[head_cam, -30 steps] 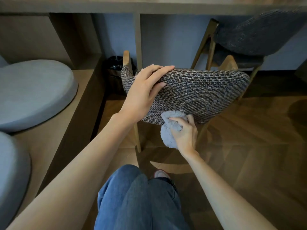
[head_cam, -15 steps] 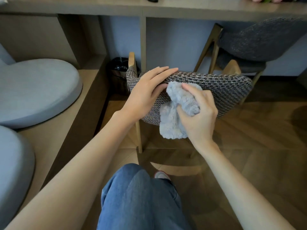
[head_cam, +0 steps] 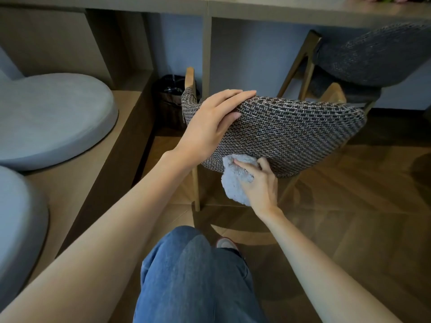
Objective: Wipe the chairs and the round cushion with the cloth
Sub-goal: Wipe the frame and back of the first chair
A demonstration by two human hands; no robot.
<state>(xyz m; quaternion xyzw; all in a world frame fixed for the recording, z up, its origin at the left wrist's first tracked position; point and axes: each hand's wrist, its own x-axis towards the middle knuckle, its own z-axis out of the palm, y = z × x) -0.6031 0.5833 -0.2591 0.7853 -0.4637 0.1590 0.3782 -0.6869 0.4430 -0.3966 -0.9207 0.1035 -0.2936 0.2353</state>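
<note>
A chair with a woven brown-and-grey backrest (head_cam: 291, 134) and wooden legs stands in front of me. My left hand (head_cam: 210, 127) rests over the backrest's top left edge, fingers lying straight along it. My right hand (head_cam: 258, 183) grips a fluffy light-blue cloth (head_cam: 235, 183) and presses it against the backrest's lower edge. A second chair (head_cam: 373, 57) with dark grey fabric stands behind on the right, under the desk. A round grey cushion (head_cam: 51, 117) lies on the wooden platform at the left.
Another grey cushion (head_cam: 16, 229) shows at the lower left edge. A dark waste bin (head_cam: 170, 99) stands behind the chair, beside the platform (head_cam: 88, 178). A wooden desk (head_cam: 256, 5) runs across the top. My knee in blue jeans (head_cam: 196, 276) is below, over parquet floor (head_cam: 361, 206).
My right hand has swept the cloth down from the top of the backrest to its lower edge. My left hand has stayed on the top left edge.
</note>
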